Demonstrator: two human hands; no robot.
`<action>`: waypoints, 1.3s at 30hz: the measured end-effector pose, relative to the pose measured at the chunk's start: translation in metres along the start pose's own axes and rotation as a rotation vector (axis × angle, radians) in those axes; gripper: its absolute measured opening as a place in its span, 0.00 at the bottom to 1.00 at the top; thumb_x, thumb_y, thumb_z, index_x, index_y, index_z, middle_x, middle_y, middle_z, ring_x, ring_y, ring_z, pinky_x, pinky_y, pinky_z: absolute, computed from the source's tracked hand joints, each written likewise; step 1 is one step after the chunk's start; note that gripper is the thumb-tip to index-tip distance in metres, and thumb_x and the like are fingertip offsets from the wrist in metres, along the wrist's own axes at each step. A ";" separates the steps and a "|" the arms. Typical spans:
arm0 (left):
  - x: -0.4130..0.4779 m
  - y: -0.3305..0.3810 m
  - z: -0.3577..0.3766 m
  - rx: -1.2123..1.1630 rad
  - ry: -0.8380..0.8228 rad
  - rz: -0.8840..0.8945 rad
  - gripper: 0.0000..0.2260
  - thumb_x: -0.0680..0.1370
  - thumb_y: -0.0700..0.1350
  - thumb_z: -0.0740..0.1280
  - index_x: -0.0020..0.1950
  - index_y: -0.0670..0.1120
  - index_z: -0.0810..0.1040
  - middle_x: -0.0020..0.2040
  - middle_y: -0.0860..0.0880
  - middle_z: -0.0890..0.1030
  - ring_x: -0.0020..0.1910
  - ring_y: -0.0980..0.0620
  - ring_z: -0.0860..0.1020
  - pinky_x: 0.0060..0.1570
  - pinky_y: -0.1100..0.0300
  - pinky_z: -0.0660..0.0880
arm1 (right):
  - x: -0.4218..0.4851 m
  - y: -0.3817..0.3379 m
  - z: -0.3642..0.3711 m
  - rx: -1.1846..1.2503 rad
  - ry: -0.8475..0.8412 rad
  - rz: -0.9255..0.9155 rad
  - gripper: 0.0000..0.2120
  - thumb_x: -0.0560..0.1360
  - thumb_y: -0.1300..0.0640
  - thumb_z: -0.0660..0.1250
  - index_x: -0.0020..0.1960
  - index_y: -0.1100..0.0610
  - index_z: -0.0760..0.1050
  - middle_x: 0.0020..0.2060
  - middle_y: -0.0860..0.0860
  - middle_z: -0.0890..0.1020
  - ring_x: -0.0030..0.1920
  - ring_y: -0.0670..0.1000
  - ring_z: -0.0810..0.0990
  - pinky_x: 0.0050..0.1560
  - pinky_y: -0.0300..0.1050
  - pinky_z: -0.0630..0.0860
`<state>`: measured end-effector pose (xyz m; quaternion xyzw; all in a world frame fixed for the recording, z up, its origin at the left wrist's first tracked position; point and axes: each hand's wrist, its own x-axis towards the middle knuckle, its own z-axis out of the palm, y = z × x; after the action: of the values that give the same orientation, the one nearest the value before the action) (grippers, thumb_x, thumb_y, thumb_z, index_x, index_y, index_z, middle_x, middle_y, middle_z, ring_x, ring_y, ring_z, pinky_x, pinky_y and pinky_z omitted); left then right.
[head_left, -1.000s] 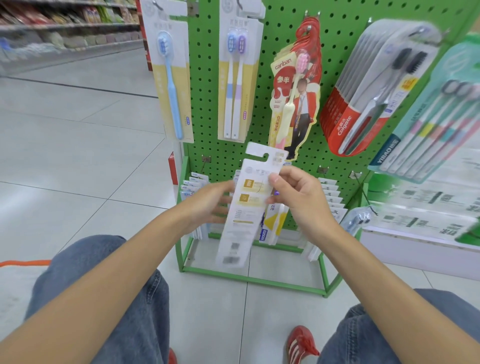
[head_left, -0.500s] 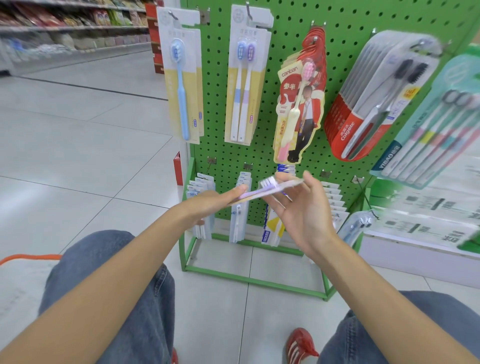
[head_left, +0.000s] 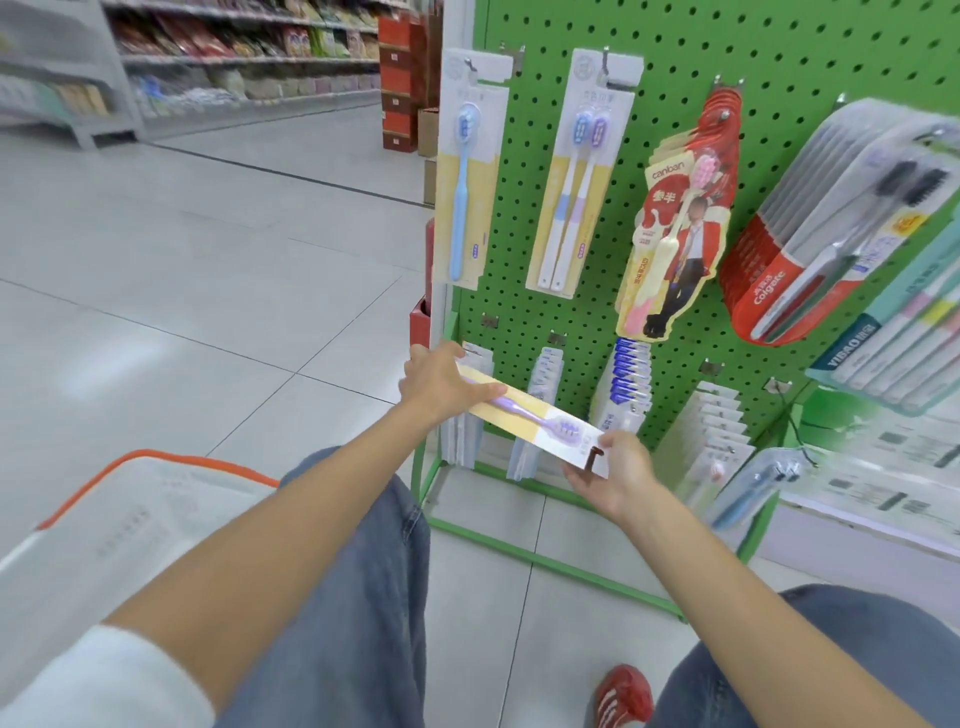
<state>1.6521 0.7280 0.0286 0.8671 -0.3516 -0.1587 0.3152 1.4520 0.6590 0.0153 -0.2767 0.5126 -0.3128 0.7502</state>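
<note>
— Where's the pack (head_left: 524, 415)?
— Level, in front of the rack's (head_left: 519, 322) bottom row. My left hand (head_left: 441, 384) has its fingers clasped on the handle end, and my right hand (head_left: 615, 470) pinches the hanger end.
— Finished?
— No. It's on no hook and not in the basket (head_left: 197, 460), so I judge placing it remains.

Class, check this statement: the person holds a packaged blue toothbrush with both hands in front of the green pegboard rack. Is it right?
Not quite. The head view shows the toothbrush pack holds a purple brush, not blue. The left hand and right hand do hold it in front of the green pegboard rack.
</note>
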 end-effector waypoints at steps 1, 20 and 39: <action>0.001 -0.006 -0.005 0.037 0.009 -0.027 0.35 0.65 0.66 0.75 0.66 0.51 0.71 0.64 0.44 0.67 0.62 0.43 0.72 0.62 0.49 0.72 | 0.002 0.004 0.008 -0.033 -0.014 0.006 0.06 0.79 0.66 0.54 0.45 0.60 0.66 0.45 0.60 0.76 0.42 0.57 0.76 0.54 0.54 0.77; -0.062 -0.347 -0.033 -0.262 0.086 -0.931 0.46 0.67 0.70 0.71 0.71 0.38 0.65 0.70 0.38 0.67 0.57 0.46 0.77 0.56 0.56 0.73 | 0.084 0.227 0.275 -1.604 -0.611 -0.293 0.12 0.73 0.68 0.68 0.36 0.60 0.67 0.33 0.56 0.72 0.36 0.57 0.76 0.37 0.46 0.74; -0.131 -0.484 0.058 -0.203 -0.038 -1.371 0.43 0.72 0.70 0.65 0.72 0.37 0.64 0.67 0.38 0.74 0.67 0.40 0.71 0.63 0.50 0.70 | 0.105 0.378 0.267 -2.072 -1.059 -0.929 0.13 0.75 0.64 0.60 0.57 0.62 0.78 0.53 0.58 0.79 0.55 0.60 0.76 0.54 0.50 0.73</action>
<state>1.7778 1.0642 -0.3266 0.8569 0.2866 -0.3695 0.2169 1.8029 0.8512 -0.2401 -0.9819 0.0074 0.1517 0.1127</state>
